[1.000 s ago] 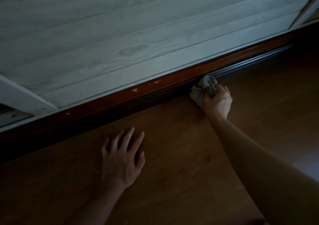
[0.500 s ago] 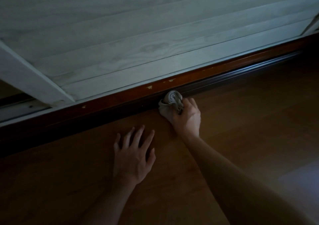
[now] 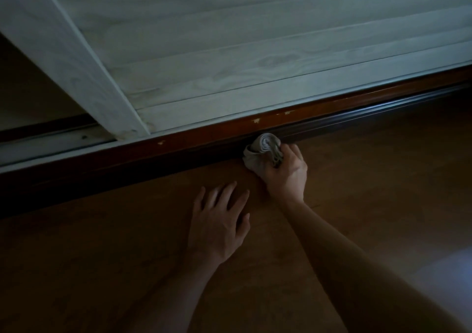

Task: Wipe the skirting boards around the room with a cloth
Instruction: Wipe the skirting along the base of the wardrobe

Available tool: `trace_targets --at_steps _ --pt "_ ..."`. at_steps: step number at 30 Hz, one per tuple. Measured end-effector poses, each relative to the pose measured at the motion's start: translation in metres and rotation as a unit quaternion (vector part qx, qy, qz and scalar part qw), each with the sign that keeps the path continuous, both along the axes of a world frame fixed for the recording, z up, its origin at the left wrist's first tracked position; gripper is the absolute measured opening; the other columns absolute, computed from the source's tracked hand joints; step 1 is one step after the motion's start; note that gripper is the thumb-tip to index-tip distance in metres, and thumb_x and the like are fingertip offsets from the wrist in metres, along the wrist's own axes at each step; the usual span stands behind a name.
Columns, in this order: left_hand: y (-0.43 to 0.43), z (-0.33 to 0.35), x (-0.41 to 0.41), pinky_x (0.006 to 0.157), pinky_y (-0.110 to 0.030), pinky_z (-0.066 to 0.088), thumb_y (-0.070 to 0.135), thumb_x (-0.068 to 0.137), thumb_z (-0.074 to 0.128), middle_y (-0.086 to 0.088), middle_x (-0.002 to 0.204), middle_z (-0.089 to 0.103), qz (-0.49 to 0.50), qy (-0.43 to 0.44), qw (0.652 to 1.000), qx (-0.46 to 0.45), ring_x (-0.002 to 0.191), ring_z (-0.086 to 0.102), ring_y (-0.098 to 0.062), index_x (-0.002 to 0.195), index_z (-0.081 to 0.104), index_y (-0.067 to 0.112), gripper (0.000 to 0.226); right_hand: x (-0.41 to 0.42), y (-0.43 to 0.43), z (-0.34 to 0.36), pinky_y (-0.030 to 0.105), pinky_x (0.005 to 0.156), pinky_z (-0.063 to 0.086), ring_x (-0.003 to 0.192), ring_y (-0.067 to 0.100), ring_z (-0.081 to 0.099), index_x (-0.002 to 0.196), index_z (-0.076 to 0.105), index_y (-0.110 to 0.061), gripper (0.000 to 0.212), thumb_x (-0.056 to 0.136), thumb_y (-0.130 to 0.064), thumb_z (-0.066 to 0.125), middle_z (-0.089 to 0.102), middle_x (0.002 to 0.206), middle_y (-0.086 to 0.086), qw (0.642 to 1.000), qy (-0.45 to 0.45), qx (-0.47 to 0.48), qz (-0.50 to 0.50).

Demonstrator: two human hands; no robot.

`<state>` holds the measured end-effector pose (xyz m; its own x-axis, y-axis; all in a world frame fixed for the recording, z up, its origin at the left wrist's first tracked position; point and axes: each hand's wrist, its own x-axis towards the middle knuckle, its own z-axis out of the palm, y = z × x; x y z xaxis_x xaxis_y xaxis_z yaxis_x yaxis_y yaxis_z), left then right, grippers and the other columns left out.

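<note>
A dark reddish-brown skirting board (image 3: pixel 178 151) runs diagonally from lower left to upper right, with a few pale chips in its top face. My right hand (image 3: pixel 286 173) grips a bunched grey cloth (image 3: pixel 264 148) and holds it against the skirting board's front face, where the board meets the floor. My left hand (image 3: pixel 219 224) lies flat on the brown wooden floor (image 3: pixel 357 192) just left of and nearer than the right hand, fingers spread, holding nothing.
Above the skirting stands a pale whitewashed slatted panel (image 3: pixel 255 51) with a thick frame post (image 3: pixel 84 82) at the left. A pale track (image 3: pixel 51 143) and a dark opening lie left of the post. A bright patch of light falls on the floor at the lower right.
My right hand has slid the cloth leftward along the skirting board, toward the pale frame post. My left hand has stayed flat on the floor, and the view has shifted left.
</note>
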<state>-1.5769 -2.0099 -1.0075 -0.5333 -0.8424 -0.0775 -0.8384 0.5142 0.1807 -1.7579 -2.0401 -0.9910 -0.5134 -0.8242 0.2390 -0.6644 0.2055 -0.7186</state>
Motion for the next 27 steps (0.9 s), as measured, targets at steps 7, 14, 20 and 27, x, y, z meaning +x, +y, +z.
trace_targets --at_steps 7,14,20,27 --pt "-0.002 0.004 -0.057 0.11 -0.046 0.037 0.048 0.091 0.038 0.0 0.142 0.053 -0.028 0.051 0.998 -0.008 0.126 0.05 -0.021 0.134 0.058 0.029 0.051 -0.042 0.002 0.003 0.027 0.068 0.038 0.079 0.014 0.049 0.097 0.064 -0.005 0.014 0.085 -0.013 0.066 0.052 0.092 0.0 0.996 -0.003 0.033 -0.079" --pt "0.015 0.0 -0.139 0.109 -0.044 0.04 0.044 0.088 0.049 -0.001 0.134 0.055 -0.06 0.072 0.996 -0.008 0.123 0.051 -0.018 0.134 0.053 0.021 0.051 -0.098 0.0 0.0 0.031 0.063 0.045 0.077 0.014 0.053 0.093 0.063 -0.01 0.021 0.083 -0.025 0.074 0.054 0.091 -0.003 0.999 0.02 0.026 -0.021" --pt "0.007 0.002 -0.212 0.116 -0.046 0.03 0.052 0.09 0.042 0.003 0.144 0.049 -0.007 0.072 0.997 0.011 0.133 0.044 -0.017 0.141 0.047 0.03 0.056 -0.171 0.0 0.0 0.028 0.063 0.035 0.073 0.018 0.052 0.089 0.062 -0.005 0.018 0.08 -0.016 0.074 0.055 0.089 0.003 0.998 0.019 0.04 -0.044" --pt "0.007 -0.011 -0.248 0.12 -0.058 0.017 0.062 0.091 0.041 0.003 0.154 0.04 0.05 0.037 0.998 0.018 0.143 0.034 -0.022 0.148 0.04 0.039 0.061 -0.207 0.001 -0.001 0.02 0.056 0.025 0.064 0.009 0.037 0.08 0.053 -0.007 0.011 0.081 -0.006 0.064 0.044 0.084 -0.002 0.994 -0.03 0.028 -0.102"
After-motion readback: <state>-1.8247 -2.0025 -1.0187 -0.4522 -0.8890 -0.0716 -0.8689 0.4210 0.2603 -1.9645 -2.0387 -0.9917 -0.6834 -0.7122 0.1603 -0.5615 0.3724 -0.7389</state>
